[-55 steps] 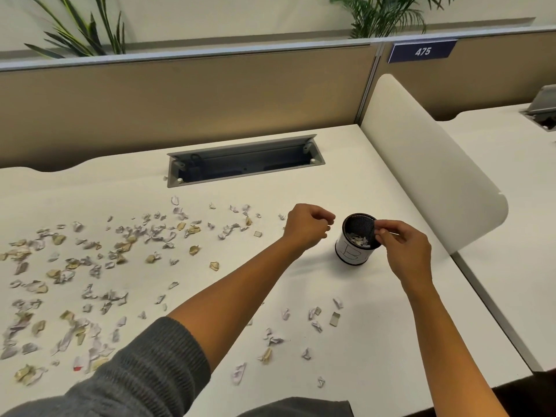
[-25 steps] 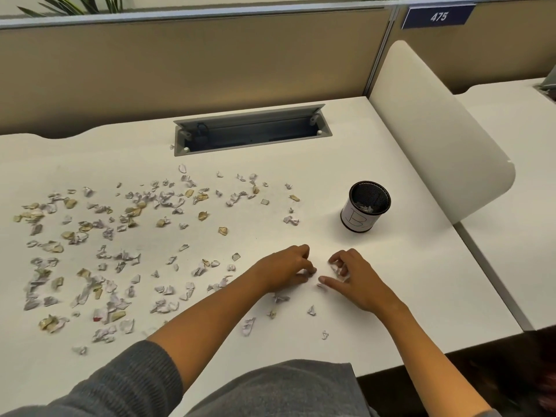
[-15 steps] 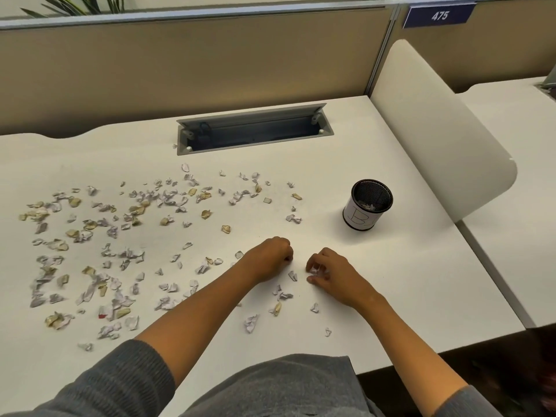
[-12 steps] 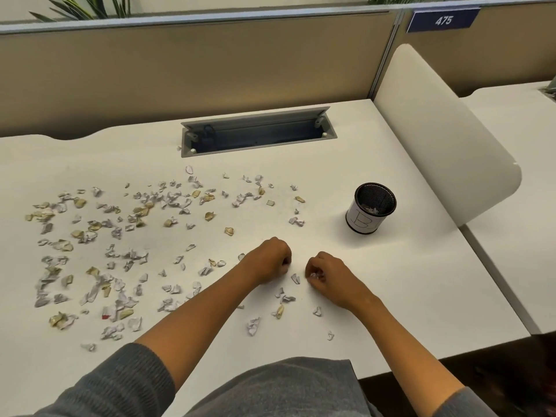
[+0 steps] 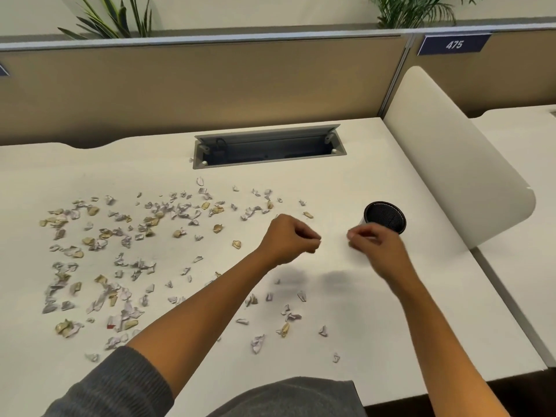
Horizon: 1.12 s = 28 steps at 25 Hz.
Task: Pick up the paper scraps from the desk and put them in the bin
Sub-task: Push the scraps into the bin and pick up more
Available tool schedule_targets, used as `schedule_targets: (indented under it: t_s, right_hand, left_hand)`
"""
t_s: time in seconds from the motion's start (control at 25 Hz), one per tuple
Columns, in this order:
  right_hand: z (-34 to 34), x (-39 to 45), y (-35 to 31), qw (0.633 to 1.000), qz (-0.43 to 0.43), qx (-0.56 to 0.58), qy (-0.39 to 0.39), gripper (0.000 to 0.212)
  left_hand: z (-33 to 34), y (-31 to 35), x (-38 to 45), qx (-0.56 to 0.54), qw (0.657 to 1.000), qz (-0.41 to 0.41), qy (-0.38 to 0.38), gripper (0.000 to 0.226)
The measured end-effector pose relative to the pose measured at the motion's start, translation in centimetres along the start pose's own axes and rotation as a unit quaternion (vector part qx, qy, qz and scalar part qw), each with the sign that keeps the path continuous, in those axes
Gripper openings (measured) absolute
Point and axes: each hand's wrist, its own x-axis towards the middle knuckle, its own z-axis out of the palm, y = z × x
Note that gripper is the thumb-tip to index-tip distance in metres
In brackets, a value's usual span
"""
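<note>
Head view: paper scraps [image 5: 126, 245] litter the desk [image 5: 391, 311] left of both raised hands. Left hand [image 5: 290, 237] and right hand [image 5: 374, 245] are curled, contents unclear. The right hand partly hides the bin [image 5: 385, 216], its inside dark.

Scraps [image 5: 126, 260] strewn left on desk [image 5: 391, 311]; bin [image 5: 385, 217] right.

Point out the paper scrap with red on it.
The scrap with the red corner lies near the desk's front left, beside the left sleeve; the others look white, grey or tan.

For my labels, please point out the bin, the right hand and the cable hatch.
bin [image 5: 385, 217], head view, dark inside at rim.
right hand [image 5: 374, 246], head view, back of hand.
cable hatch [image 5: 268, 149], head view, its dark opening.
</note>
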Motion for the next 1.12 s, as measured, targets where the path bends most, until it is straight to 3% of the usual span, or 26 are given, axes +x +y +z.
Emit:
schedule_targets:
  t_s: [0.12, 0.2, 0.6, 0.88, 1.12]
  right_hand:
    - [-3.1, 2.3, -1.5, 0.993, -0.019, -0.04, 0.114, 0.004]
    - [-4.3, 3.5, -1.4, 0.99, -0.001, -0.028, 0.141, 0.008]
    - [-5.4, 4.1, 0.0, 0.986, 0.028, 0.062, 0.152, 0.017]
    - [-5.9, 3.7, 0.4, 0.986, 0.029, 0.081, 0.14, 0.025]
    - [-4.4, 3.0, -0.2, 0.993, 0.02, 0.059, 0.102, 0.024]
  left_hand:
    - [1.3, 3.0, 1.0, -0.056, 0.998, 0.0, -0.012, 0.004]
    - [2.5, 4.4, 1.8, -0.063, 0.998, -0.01, -0.023, 0.004]
    - [7.5, 9.7, 6.5, -0.028, 0.998, -0.041, -0.03, 0.011]
    - [7.2, 9.0, 7.2, -0.034, 0.995, -0.059, -0.066, 0.019]
    - [5.9, 7.4, 5.1, 0.023, 0.996, 0.017, -0.079, 0.019]
